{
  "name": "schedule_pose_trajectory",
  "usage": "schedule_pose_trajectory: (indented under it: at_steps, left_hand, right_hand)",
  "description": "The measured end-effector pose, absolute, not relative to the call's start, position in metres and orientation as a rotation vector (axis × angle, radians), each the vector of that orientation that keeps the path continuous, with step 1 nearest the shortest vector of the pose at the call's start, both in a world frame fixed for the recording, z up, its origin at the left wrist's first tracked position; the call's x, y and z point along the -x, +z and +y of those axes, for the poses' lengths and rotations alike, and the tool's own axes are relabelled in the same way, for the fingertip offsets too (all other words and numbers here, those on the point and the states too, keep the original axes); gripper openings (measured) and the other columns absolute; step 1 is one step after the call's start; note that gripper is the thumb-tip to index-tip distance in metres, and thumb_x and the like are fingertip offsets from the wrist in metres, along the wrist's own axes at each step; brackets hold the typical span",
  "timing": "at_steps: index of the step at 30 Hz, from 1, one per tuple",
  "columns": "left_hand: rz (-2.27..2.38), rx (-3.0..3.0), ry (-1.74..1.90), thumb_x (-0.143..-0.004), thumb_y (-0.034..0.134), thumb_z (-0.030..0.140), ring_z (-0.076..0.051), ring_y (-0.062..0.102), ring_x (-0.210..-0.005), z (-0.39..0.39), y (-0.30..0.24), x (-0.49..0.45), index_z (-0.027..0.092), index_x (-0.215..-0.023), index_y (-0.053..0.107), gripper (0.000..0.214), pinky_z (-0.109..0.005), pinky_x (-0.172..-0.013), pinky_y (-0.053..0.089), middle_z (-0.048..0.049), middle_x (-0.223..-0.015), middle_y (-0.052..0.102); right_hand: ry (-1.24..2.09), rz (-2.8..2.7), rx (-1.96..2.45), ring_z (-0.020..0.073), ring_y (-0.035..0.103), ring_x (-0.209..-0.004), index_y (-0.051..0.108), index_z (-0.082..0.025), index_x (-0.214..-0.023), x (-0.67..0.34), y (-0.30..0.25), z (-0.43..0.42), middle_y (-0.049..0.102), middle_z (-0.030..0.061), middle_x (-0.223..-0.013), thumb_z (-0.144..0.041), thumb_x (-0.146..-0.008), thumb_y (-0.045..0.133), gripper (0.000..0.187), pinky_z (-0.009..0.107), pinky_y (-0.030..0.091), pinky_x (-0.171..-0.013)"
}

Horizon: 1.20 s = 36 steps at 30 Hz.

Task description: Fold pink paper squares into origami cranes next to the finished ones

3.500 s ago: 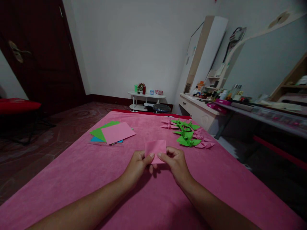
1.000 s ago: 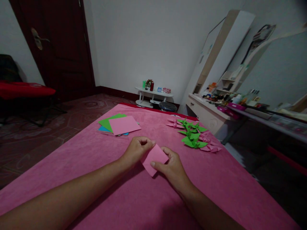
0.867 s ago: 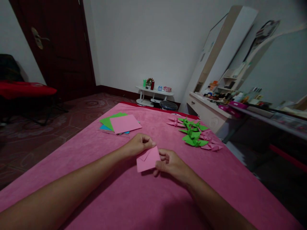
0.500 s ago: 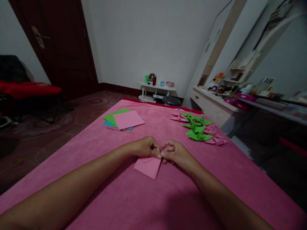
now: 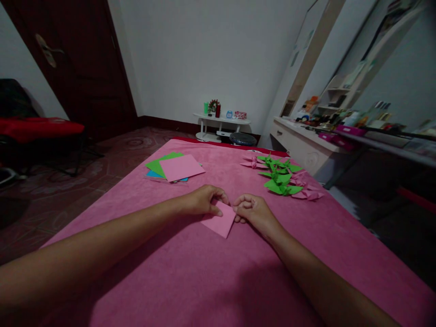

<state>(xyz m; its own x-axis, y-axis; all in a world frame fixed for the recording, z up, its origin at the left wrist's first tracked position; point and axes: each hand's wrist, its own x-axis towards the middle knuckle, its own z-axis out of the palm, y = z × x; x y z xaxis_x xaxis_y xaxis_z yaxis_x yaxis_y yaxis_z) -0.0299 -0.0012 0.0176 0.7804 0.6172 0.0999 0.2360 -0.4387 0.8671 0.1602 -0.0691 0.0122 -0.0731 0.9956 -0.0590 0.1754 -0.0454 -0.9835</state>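
A folded square of pink origami paper (image 5: pixel 220 223) lies between my hands, low over the pink cloth. My left hand (image 5: pixel 207 200) pinches it at its far left side, thumb on top and fingers behind. At its right corner, the thumb and index finger of my right hand (image 5: pixel 251 210) close on the edge, with the other fingers curled. The paper's far edge is partly hidden by the left fingers. Ahead and to the left is a loose stack of pink, green and blue paper sheets (image 5: pixel 184 168).
Several folded green and pink paper cranes (image 5: pixel 281 184) sit at the far right of the pink cloth (image 5: pixel 163 272). Beyond stands a low white table (image 5: pixel 221 119) with small items. A cluttered dresser (image 5: pixel 306 141) is on the right, a red chair (image 5: pixel 41 129) on the left.
The left thumb has shifted onto the paper's upper face, which now looks smooth where a loose flap showed before. Both hands and the paper are slightly higher in view.
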Motion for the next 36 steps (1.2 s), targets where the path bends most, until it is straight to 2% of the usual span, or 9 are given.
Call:
schedule_pose_trajectory:
  at_steps: [6, 8, 10, 13, 16, 22, 29, 32, 36]
  left_hand:
    - [0.634, -2.469, 0.741, -0.064, 0.074, 0.024, -0.021, 0.054, -0.092, -0.010, 0.014, 0.046, 0.020, -0.084, 0.072, 0.020, -0.032, -0.083, 0.040, -0.0095, -0.096, 0.063]
    - [0.581, -2.540, 0.708, -0.073, 0.066, 0.022, -0.020, 0.056, -0.088, -0.015, 0.012, 0.047, 0.020, -0.080, 0.072, 0.010, -0.032, -0.083, 0.041, -0.0095, -0.089, 0.065]
    - [0.526, -2.569, 0.668, -0.080, 0.058, 0.020, -0.018, 0.058, -0.082, -0.018, 0.009, 0.047, 0.018, -0.080, 0.072, 0.013, -0.030, -0.079, 0.042, -0.0090, -0.082, 0.066]
    - [0.518, -2.584, 0.681, -0.083, 0.055, 0.020, -0.016, 0.058, -0.080, -0.022, 0.007, 0.047, 0.016, -0.081, 0.070, 0.016, -0.028, -0.077, 0.043, -0.0083, -0.082, 0.066]
    - [0.536, -2.591, 0.682, -0.085, 0.054, 0.024, -0.015, 0.058, -0.081, -0.026, 0.009, 0.050, 0.015, -0.083, 0.070, 0.019, -0.028, -0.079, 0.042, -0.0067, -0.084, 0.066]
    - [0.590, -2.644, 0.621, -0.081, 0.056, 0.043, -0.018, 0.058, -0.083, -0.034, 0.017, 0.056, 0.016, -0.095, 0.068, 0.033, -0.032, -0.082, 0.041, -0.0073, -0.088, 0.065]
    - [0.607, -2.715, 0.556, -0.069, 0.064, 0.053, -0.021, 0.057, -0.086, -0.037, 0.019, 0.057, 0.016, -0.099, 0.067, 0.048, -0.034, -0.081, 0.041, -0.0089, -0.093, 0.063]
    - [0.606, -2.732, 0.549, -0.072, 0.062, 0.050, -0.021, 0.057, -0.086, -0.038, 0.020, 0.057, 0.016, -0.099, 0.067, 0.044, -0.034, -0.081, 0.041, -0.0091, -0.093, 0.063]
    - [0.598, -2.733, 0.569, -0.074, 0.059, 0.036, -0.020, 0.058, -0.083, -0.038, 0.020, 0.059, 0.017, -0.099, 0.066, 0.032, -0.033, -0.081, 0.041, -0.0078, -0.089, 0.065]
  right_hand:
    - [0.916, -1.672, 1.375, 0.0092, 0.050, -0.049, 0.061, -0.015, -0.068, -0.163, 0.001, -0.064, 0.054, -0.0035, -0.053, -0.013, -0.066, 0.057, 0.005, 0.020, 0.036, -0.047]
    - [0.833, -1.794, 1.371, 0.0093, 0.047, -0.051, 0.064, -0.016, -0.069, -0.166, 0.000, -0.063, 0.054, -0.0027, -0.056, -0.012, -0.068, 0.056, 0.008, 0.021, 0.034, -0.048]
    - [0.788, -1.907, 1.349, 0.0103, 0.049, -0.057, 0.066, -0.016, -0.070, -0.171, 0.003, -0.063, 0.057, -0.0008, -0.064, -0.010, -0.068, 0.057, 0.012, 0.022, 0.037, -0.052]
    - [0.774, -2.072, 1.254, 0.0127, 0.054, -0.072, 0.070, -0.018, -0.076, -0.177, 0.012, -0.063, 0.058, 0.0018, -0.080, -0.002, -0.064, 0.058, 0.023, 0.023, 0.042, -0.065]
    - [0.867, -2.159, 1.161, 0.0139, 0.055, -0.080, 0.070, -0.020, -0.083, -0.180, 0.017, -0.065, 0.058, 0.0019, -0.086, 0.000, -0.063, 0.060, 0.030, 0.024, 0.043, -0.072]
    - [0.909, -2.137, 1.127, 0.0150, 0.056, -0.081, 0.071, -0.021, -0.082, -0.180, 0.013, -0.064, 0.059, 0.0020, -0.087, -0.003, -0.066, 0.064, 0.025, 0.026, 0.044, -0.074]
    - [0.926, -2.102, 1.085, 0.0147, 0.057, -0.080, 0.073, -0.021, -0.081, -0.181, 0.009, -0.060, 0.059, 0.0029, -0.087, -0.011, -0.070, 0.068, 0.016, 0.027, 0.045, -0.073]
    - [0.944, -2.088, 1.079, 0.0143, 0.056, -0.080, 0.074, -0.021, -0.081, -0.181, 0.010, -0.060, 0.058, 0.0031, -0.086, -0.013, -0.073, 0.066, 0.014, 0.026, 0.045, -0.072]
    - [0.935, -2.077, 1.087, 0.0137, 0.056, -0.079, 0.074, -0.021, -0.082, -0.181, 0.009, -0.061, 0.058, 0.0028, -0.085, -0.015, -0.076, 0.064, 0.013, 0.026, 0.044, -0.071]
